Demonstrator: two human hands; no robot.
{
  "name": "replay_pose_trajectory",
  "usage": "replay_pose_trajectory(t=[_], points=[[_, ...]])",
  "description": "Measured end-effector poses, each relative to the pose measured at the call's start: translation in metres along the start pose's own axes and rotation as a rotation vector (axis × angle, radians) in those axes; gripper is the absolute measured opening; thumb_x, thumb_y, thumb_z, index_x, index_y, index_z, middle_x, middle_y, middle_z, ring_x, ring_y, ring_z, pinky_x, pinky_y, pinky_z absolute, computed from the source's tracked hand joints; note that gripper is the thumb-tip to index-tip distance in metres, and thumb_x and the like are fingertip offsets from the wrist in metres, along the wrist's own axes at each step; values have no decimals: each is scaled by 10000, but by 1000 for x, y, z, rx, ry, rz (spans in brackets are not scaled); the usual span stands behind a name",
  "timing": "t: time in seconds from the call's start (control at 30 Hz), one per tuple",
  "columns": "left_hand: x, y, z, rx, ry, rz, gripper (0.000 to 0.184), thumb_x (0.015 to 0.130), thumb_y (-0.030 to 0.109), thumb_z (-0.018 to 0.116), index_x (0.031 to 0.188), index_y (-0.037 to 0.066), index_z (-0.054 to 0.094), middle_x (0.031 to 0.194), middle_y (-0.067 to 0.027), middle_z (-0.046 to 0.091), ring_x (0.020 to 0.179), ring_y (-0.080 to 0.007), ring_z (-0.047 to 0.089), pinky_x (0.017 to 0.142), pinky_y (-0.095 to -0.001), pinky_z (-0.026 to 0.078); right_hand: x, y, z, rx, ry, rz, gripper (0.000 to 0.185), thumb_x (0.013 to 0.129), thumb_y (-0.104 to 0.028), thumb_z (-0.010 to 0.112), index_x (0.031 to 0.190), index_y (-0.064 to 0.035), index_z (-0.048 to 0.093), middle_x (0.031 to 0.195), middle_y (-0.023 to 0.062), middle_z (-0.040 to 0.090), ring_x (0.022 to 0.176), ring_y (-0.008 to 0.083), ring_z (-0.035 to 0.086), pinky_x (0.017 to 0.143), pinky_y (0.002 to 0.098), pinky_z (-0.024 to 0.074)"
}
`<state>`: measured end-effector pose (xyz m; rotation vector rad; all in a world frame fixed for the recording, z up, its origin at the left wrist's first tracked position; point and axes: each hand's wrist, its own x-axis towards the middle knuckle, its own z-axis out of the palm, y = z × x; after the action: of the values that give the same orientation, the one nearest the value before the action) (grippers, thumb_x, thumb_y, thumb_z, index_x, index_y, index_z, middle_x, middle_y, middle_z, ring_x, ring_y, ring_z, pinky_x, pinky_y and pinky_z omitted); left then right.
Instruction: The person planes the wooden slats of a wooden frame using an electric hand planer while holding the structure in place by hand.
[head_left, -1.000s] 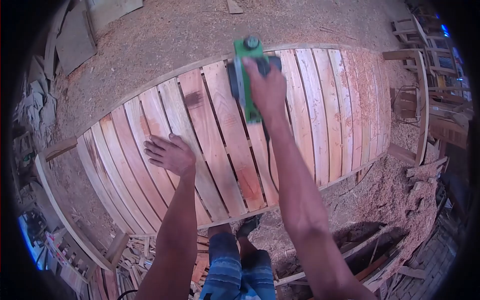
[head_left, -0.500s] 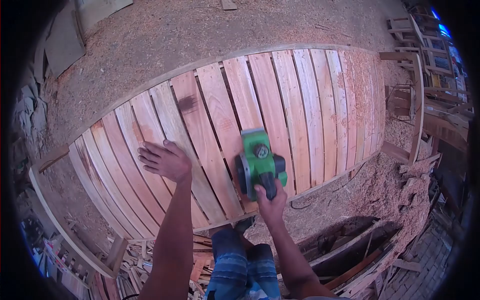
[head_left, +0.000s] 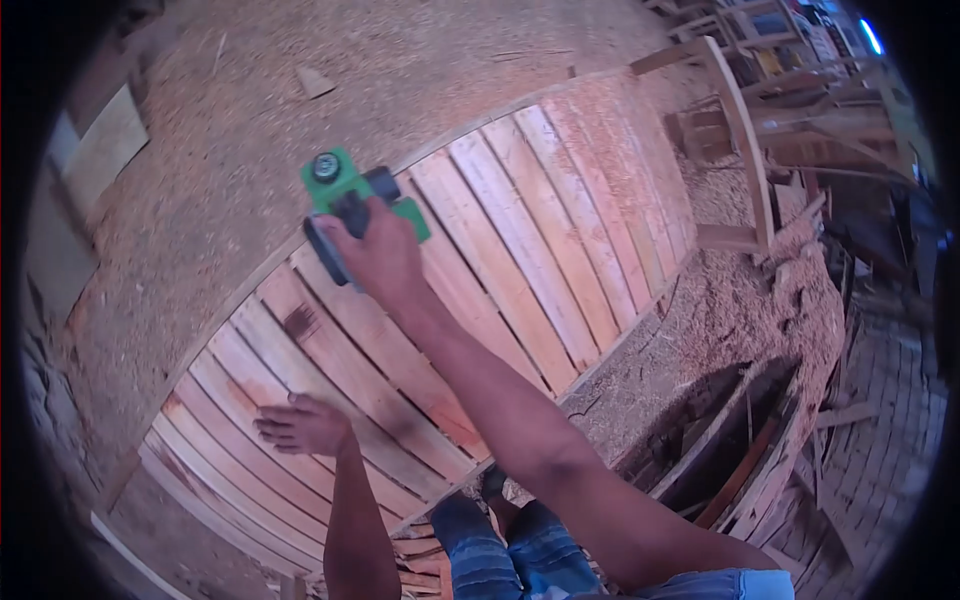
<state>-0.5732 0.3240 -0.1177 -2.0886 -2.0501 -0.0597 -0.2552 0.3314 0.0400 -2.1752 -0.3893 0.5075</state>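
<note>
The green and black power planer (head_left: 345,190) is in the grip of my right hand (head_left: 385,250), at the far edge of a slatted wooden panel (head_left: 500,262). Part of the tool reaches past that edge, and its underside is hidden. My left hand (head_left: 305,427) lies flat on the slats at the left, fingers spread, with nothing in it. A dark mark (head_left: 301,322) shows on one slat between my hands.
Wood shavings (head_left: 765,300) cover the ground and the panel's right end. A wooden frame (head_left: 745,140) stands at the right. Below it is a dark hollow with boards (head_left: 740,470). Flat boards (head_left: 105,150) lean at the upper left.
The planer went from the far side towards me, then back out to the far edge with my right hand. My left hand stays on the slats. The view has turned.
</note>
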Motion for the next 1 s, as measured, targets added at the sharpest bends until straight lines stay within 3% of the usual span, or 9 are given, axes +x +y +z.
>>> replay_pose_trajectory(t=[0.27, 0.33, 0.63, 0.7, 0.73, 0.77, 0.83, 0.87, 1.0], points=[[-2, -8, 7, 64, 25, 17, 760, 1172, 562, 301, 1741, 60, 276, 1738, -274, 363, 1581, -479, 397, 1234, -658, 354, -102, 36, -77, 48, -102, 204, 799, 942, -640, 778, 1322, 55, 666, 960, 300, 780, 937, 461, 787, 818, 533, 612], [-1, -8, 12, 104, 29, 29, 764, 1170, 570, 300, 1744, 67, 275, 1737, -269, 369, 1579, -479, 399, 1237, -656, 350, -160, 48, -128, -4, -228, 403, 809, 934, -591, 812, 1396, 53, 652, 1207, 315, 759, 1134, 428, 763, 983, 489, 582], [3, -8, 45, 289, 55, 135, 731, 1161, 478, 448, 1711, 16, 314, 1738, -288, 352, 1581, -504, 385, 1190, -702, 401, -409, 133, -314, -33, -25, 888, 643, 1023, -516, 737, 1374, 21, 693, 1127, 222, 797, 1037, 304, 782, 920, 432, 597], [2, 64, -24, 481, -112, 456, 711, 1154, 471, 483, 1687, 16, 363, 1720, -307, 362, 1544, -525, 419, 1128, -712, 442, -437, 147, -335, -21, 83, 956, 588, 1040, -464, 729, 1327, 49, 701, 1095, 197, 792, 993, 252, 762, 896, 417, 590], [6, 92, 10, 21, 187, 351, 688, 1149, 474, 499, 1679, 46, 401, 1706, -317, 370, 1524, -539, 432, 1078, -692, 460, -445, 154, -344, -33, 125, 962, 568, 1046, -445, 727, 1325, 48, 698, 1085, 198, 787, 986, 246, 754, 895, 407, 586], [12, 144, -35, -106, -74, 366, 678, 1149, 480, 501, 1681, 69, 416, 1706, -300, 383, 1524, -541, 429, 1123, -690, 422, -451, 165, -352, -45, 165, 966, 547, 1051, -427, 724, 1323, 47, 695, 1076, 199, 783, 980, 240, 746, 893, 396, 581], [16, 218, -17, -464, 207, 688, 691, 1163, 530, 445, 1724, 134, 370, 1728, -255, 385, 1585, -493, 362, 1294, -704, 219, -468, 197, -365, -36, 192, 932, 514, 1050, -400, 728, 1279, 59, 694, 1045, 181, 768, 941, 222, 714, 869, 397, 570], [7, 264, -16, -321, 117, 559, 697, 1156, 583, 415, 1732, 193, 371, 1767, -239, 331, 1627, -476, 293, 1309, -701, 182, -477, 211, -370, -31, 206, 921, 499, 1050, -387, 731, 1257, 65, 694, 1029, 172, 760, 922, 213, 698, 857, 398, 564], [-23, 399, -49, -360, 53, 839, 755, 1140, 636, 386, 1755, 203, 320, 1805, -199, 282, 1674, -460, 187, 1347, -645, 96, -491, 246, -389, 98, 174, 893, 428, 1033, -323, 746, 1227, 55, 690, 960, 142, 740, 858, 177, 680, 770, 379, 560]])
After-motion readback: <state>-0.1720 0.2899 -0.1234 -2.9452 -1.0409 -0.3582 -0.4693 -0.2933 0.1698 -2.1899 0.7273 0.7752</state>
